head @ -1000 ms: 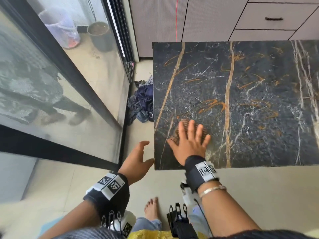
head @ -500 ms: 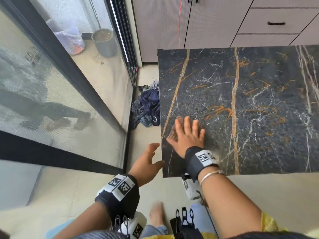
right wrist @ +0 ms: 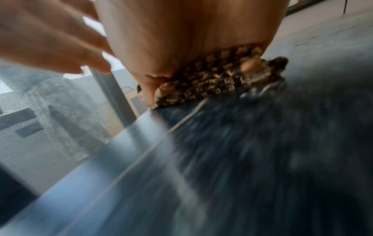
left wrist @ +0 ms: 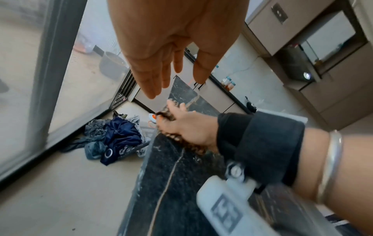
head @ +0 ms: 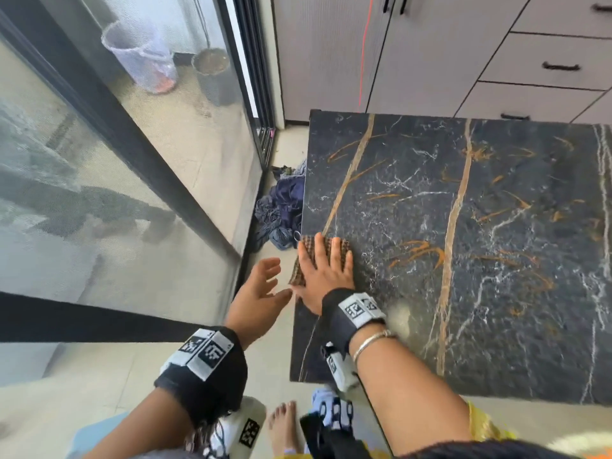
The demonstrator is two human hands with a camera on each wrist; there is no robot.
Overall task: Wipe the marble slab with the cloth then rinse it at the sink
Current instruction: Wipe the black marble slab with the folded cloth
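Observation:
A dark marble slab [head: 480,226] with orange and white veins fills the right of the head view. A brown checked cloth [head: 341,245] lies at the slab's left edge, partly over the rim. My right hand [head: 323,266] presses flat on the cloth with straight fingers; the cloth [right wrist: 218,76] bunches under my palm, seen blurred in the right wrist view. My left hand [head: 261,286] hovers open beside the slab's left edge, holding nothing, fingers spread [left wrist: 159,67]. The slab's edge [left wrist: 167,175] and cloth [left wrist: 171,137] also show in the left wrist view. No sink is in view.
A pile of blue clothes [head: 281,210] lies on the floor left of the slab. A glass sliding door [head: 132,193] runs along the left, with a bucket [head: 212,74] outside. Cabinets with drawers [head: 530,61] stand behind the slab. My bare foot [head: 284,425] stands near the slab's front corner.
My right hand has slid the cloth leftward across the slab to its left edge. My left hand has kept open beside the edge, drawing close to the right hand.

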